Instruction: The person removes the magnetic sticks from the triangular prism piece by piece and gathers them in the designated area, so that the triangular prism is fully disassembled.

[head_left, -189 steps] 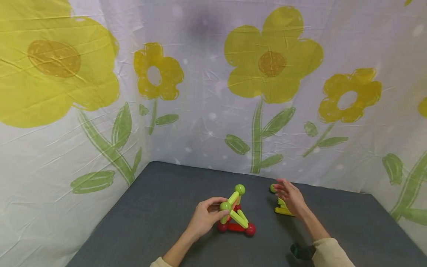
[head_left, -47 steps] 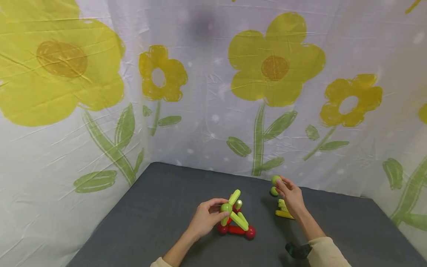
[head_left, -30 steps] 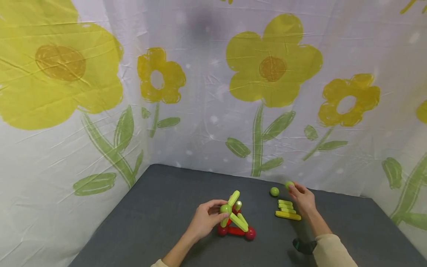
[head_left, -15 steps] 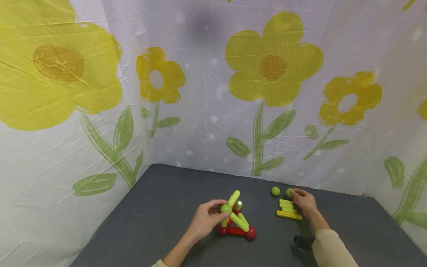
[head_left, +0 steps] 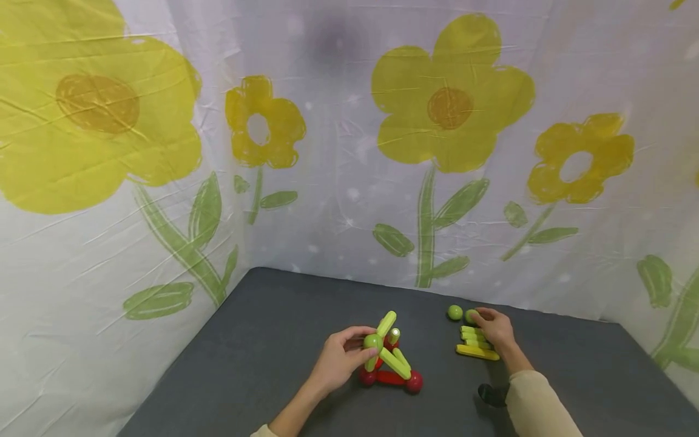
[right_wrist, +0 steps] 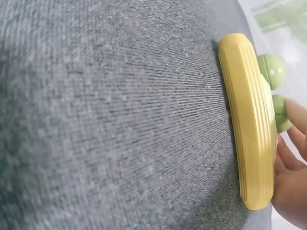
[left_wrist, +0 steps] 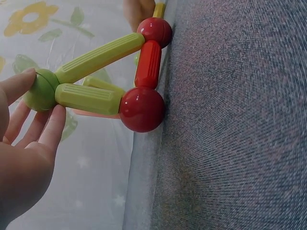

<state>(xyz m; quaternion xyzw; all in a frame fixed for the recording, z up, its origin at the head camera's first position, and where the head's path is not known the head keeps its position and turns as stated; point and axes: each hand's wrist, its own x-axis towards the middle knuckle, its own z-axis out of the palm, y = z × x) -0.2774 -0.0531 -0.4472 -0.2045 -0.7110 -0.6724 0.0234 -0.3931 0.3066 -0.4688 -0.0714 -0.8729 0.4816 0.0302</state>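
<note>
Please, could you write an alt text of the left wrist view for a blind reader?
A left hand grips a green ball, from which yellow-green rods lead to two red balls, themselves joined by a red rod. A grey textured surface fills the right side.

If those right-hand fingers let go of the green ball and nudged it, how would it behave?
The green ball would probably roll, being round. The woven-looking table might slow it. Its smooth surface suggests hard plastic, so it would likely keep its shape but may feel slippery.
</note>
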